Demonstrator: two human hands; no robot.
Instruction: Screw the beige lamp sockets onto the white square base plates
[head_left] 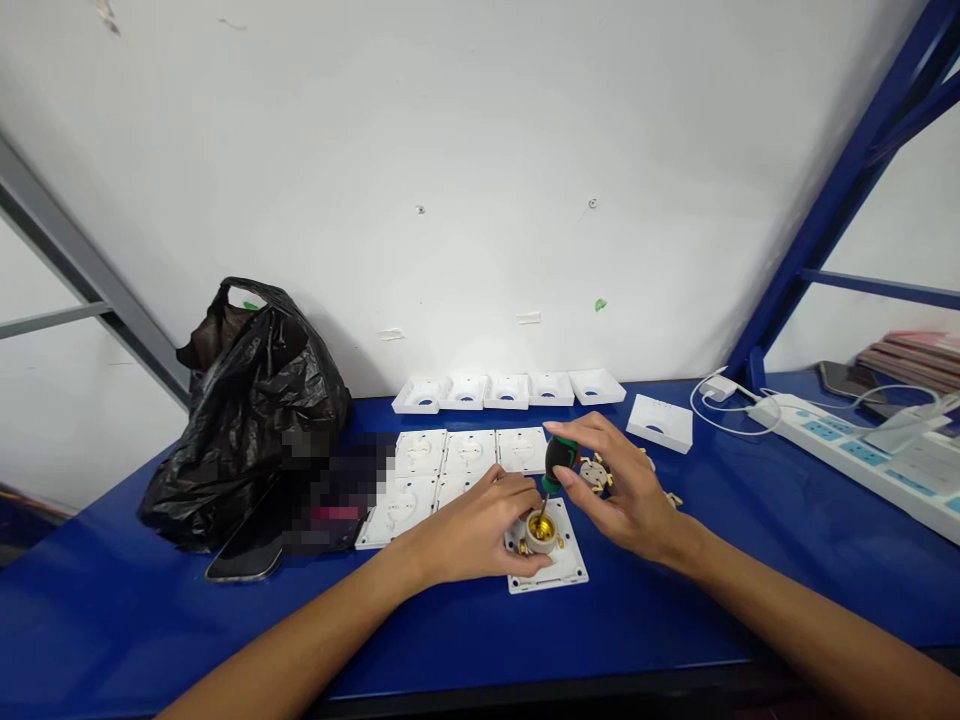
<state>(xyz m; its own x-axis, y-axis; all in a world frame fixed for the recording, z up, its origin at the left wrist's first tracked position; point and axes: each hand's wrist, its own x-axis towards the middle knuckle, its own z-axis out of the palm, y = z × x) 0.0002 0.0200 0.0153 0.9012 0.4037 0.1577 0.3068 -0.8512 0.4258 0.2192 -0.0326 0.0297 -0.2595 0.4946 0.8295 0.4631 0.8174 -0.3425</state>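
My right hand (630,490) pinches a small screwdriver (561,458) by its black and green handle, shaft pointing down. The tip reaches into a round lamp socket (541,543) with a brass-coloured inside. Around that socket curl the fingers and thumb of my left hand (491,525), keeping it on a white square plate (568,570) on the table. The screw under the tip is too small to make out. Just behind my right hand lie several loose round socket parts (596,473) with brass tabs, partly covered by the fingers.
Several white plates (420,453) lie in rows left of my hands. Shallow white covers (506,391) line the wall, with another cover (660,424) farther right. A black plastic bag (255,410) and a phone (244,555) are at left; a power strip (862,450) with cables is at right.
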